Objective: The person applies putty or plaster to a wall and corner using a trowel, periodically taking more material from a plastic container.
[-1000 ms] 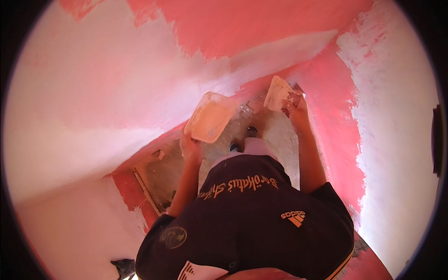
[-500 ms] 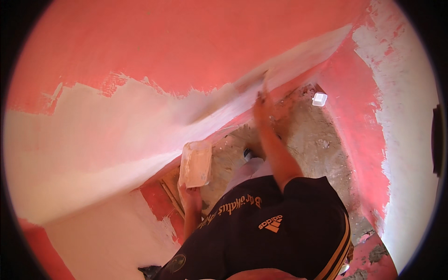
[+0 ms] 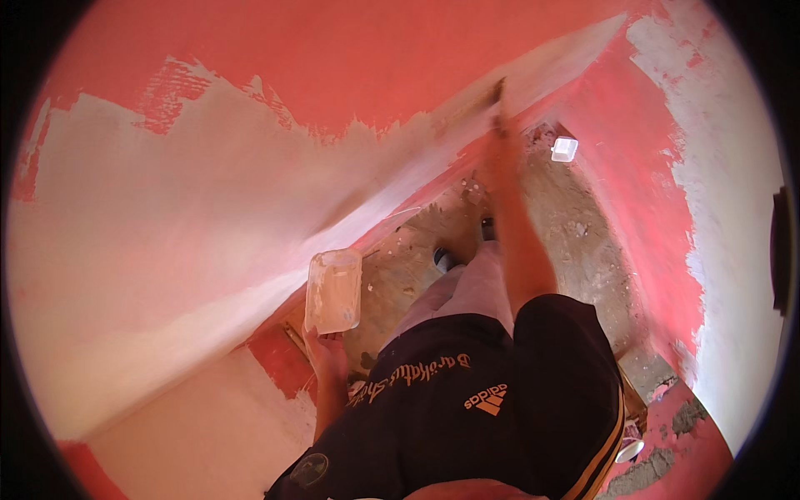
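Note:
My left hand (image 3: 328, 350) grips the lower end of a clear rectangular plastic tub (image 3: 334, 290), its inside smeared with pale paint. My right arm stretches out to the wall (image 3: 225, 183), which is coral red above and pale below a ragged edge. At its end, my right hand (image 3: 502, 142) is closed round a slim tool that looks like a paintbrush (image 3: 498, 92). The brush's dark tip is at the pale band of the wall, close to the red; blur hides its exact shape.
A small white plastic container (image 3: 564, 149) stands on the stained floor (image 3: 575, 242) near the far corner. To the right rises another red and white wall (image 3: 642, 158). A white round-rimmed container (image 3: 631, 451) and grey lumps (image 3: 646, 471) lie at the lower right. My feet (image 3: 446, 260) are below.
My right hand with the paintbrush has moved farther out along the wall, up and to the right. The tub in my left hand has shifted slightly left, and the view has tilted a little.

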{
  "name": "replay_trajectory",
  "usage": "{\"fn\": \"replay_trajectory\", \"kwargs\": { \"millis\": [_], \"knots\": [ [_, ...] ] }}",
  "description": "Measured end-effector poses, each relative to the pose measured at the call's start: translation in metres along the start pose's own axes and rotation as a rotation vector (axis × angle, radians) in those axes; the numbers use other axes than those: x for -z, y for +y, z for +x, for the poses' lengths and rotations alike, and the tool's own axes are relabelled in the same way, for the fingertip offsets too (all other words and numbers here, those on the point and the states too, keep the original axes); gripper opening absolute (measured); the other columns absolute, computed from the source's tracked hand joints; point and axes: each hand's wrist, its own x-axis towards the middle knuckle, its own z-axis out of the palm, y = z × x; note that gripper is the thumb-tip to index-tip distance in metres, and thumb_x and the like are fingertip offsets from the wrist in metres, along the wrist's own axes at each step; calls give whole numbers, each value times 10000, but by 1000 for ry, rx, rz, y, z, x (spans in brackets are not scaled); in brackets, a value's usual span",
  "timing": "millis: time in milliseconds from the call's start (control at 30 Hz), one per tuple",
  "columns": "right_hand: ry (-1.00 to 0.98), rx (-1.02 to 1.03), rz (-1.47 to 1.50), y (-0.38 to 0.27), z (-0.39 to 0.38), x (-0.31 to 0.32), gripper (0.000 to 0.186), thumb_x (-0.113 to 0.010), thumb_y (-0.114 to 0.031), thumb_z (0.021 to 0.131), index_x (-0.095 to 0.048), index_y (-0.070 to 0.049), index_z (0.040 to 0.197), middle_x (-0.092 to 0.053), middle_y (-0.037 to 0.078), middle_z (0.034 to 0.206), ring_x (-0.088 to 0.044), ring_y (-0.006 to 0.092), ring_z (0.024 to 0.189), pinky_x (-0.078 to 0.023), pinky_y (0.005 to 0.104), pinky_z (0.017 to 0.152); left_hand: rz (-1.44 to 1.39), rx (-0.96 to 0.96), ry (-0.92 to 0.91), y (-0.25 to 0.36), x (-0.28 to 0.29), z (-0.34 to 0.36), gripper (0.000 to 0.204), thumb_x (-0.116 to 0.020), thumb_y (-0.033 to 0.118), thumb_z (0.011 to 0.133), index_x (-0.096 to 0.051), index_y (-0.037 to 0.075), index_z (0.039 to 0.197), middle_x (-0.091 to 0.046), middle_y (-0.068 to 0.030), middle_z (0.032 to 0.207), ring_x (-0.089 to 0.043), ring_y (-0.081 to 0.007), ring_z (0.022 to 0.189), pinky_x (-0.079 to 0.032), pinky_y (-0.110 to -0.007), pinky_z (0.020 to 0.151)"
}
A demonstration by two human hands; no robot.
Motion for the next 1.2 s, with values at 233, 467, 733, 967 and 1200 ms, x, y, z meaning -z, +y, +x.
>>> {"fn": "replay_trajectory", "kwargs": {
  "millis": [233, 467, 733, 967, 1200],
  "knots": [
    [-493, 268, -145, 58, -141, -14, 373, -527, -122, 977, -575, 9, 1323, -650, 163, 1248, -599, 325, 1150, -482, 376, 973, 2, -65, -142, 12, 10, 18, 475, -471, 256, 1002, -418, 81, 1440, -496, -127, 1450, -504, -278, 1314, -417, -432, 1099],
    [130, 149, 127, -24, 37, 10, 261, -531, -178, 992, -659, 48, 1012, -696, 115, 959, -625, 200, 902, -486, 328, 807, 11, -47, -211, 15, 22, 26, 486, -477, 264, 1012, -419, 72, 1455, -497, -115, 1466, -491, -285, 1340, -424, -433, 1100],
    [-312, 283, -435, 82, -134, -2, 249, -594, -26, 890, -743, -46, 1089, -682, 207, 1063, -611, 318, 1080, -452, 413, 1022, 122, -13, -324, 24, 15, 24, 493, -390, 305, 1052, -394, 46, 1472, -487, -104, 1449, -468, -253, 1337, -412, -421, 1099],
    [77, -13, 78, -22, 38, 12, 358, -481, -304, 1049, -634, 19, 1076, -646, 99, 938, -570, 176, 874, -467, 339, 804, 3, -32, -276, 17, 20, 25, 523, -437, 314, 1013, -419, 50, 1464, -507, -98, 1460, -480, -270, 1346, -408, -415, 1106],
    [-564, -7, 33, 48, -130, -21, 344, -542, -191, 1008, -588, 2, 1288, -608, 163, 1233, -581, 223, 1142, -465, 354, 978, 328, -70, -366, 32, 11, 17, 545, -369, 331, 1024, -403, 29, 1476, -499, -104, 1465, -478, -269, 1344, -399, -424, 1107]
  ]
}}
